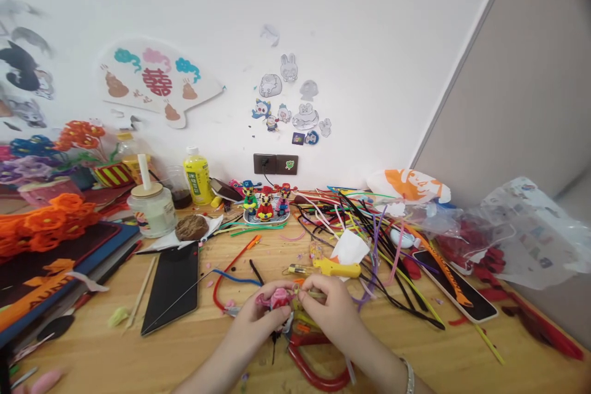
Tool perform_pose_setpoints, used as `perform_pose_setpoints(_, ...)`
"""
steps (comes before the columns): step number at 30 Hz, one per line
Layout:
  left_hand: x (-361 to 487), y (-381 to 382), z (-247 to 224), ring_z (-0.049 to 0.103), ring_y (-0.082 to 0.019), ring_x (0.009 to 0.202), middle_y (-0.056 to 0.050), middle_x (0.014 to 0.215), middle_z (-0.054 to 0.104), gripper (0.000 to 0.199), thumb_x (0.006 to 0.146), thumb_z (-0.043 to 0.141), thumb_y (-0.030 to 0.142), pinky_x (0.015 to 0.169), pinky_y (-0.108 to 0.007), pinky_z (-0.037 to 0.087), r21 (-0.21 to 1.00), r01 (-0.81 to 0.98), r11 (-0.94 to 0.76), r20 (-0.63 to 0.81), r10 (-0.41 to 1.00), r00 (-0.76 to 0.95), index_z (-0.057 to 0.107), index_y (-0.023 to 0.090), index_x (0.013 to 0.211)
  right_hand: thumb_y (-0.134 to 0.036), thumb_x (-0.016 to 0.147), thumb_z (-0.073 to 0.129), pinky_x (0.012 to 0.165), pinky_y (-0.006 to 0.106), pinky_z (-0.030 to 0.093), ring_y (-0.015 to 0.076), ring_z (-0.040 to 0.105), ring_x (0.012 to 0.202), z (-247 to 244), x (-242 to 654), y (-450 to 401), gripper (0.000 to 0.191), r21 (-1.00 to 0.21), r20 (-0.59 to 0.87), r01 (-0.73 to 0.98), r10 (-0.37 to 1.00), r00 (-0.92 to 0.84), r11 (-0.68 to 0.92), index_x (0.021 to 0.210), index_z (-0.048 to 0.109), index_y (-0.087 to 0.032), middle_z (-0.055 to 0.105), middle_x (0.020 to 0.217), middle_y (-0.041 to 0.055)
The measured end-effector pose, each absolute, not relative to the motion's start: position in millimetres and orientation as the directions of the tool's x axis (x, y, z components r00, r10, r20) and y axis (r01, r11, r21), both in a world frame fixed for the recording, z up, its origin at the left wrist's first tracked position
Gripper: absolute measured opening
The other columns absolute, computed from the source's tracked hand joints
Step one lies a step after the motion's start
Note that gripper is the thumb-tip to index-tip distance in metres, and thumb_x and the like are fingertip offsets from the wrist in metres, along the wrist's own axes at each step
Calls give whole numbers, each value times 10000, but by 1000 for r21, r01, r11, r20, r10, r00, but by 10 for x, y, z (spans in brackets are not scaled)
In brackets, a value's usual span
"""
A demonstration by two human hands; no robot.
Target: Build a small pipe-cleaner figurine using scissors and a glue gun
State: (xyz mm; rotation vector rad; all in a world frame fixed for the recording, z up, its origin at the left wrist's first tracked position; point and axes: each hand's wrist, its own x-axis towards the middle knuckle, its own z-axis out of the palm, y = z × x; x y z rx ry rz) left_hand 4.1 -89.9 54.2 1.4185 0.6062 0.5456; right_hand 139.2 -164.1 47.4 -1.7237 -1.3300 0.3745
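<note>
"Gripping something in your left hand point(261, 314)?"

"Yes, a small pink figure point(279, 298). My thumb lies along its near side and my fingers curl round behind it. I've got it in front of me, over the wooden table point(115, 363), with a dark strand point(274, 348) hanging below."

"And your right hand point(330, 305)?"

"Thumb and forefinger come together at the figure's right edge, by some thin yellowish bit. It's too small for me to tell whether I have it pinched."

"What's close by?"

"A red looped handle point(308, 377) under my right wrist; my hands hide the rest of it. Just beyond my fingers lies a yellow tool point(339, 268), with a white scrap point(351, 248) touching it."

"Farther off?"

"Three little figures point(265, 204) in green, red and pink stand on a small tray point(247, 220) near the wall. Coloured stems point(406, 271) sprawl to their right. A dark tablet point(173, 289) lies to my left, and a phone point(478, 306) to my right, an orange strap point(443, 268) across it."
</note>
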Motion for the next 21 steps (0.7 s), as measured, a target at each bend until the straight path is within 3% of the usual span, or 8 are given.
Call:
perform_pose_setpoints(7, 26, -880, 516, 570, -213, 775, -15, 736, 658, 314, 593, 634, 288, 701, -277, 433, 993, 42, 110, -105, 669, 736, 642, 173, 886, -184, 713, 501, 501, 196, 356, 108, 509, 529, 462, 1392, -1650, 139, -809, 276, 588, 891, 361, 13, 661, 628, -163, 593, 574, -14)
perform_pose_setpoints(21, 27, -887, 545, 573, -235, 831, -32, 782, 693, 284, 570, 634, 264, 759, -295, 422, 986, -9, 169, -112, 695, 710, 678, 166, 833, -187, 718, 509, 578, 223, 437, 158, 594, 647, 450, 1382, -1648, 165, -832, 285, 553, 887, 364, 40, 719, 674, -183, 672, 683, 25)
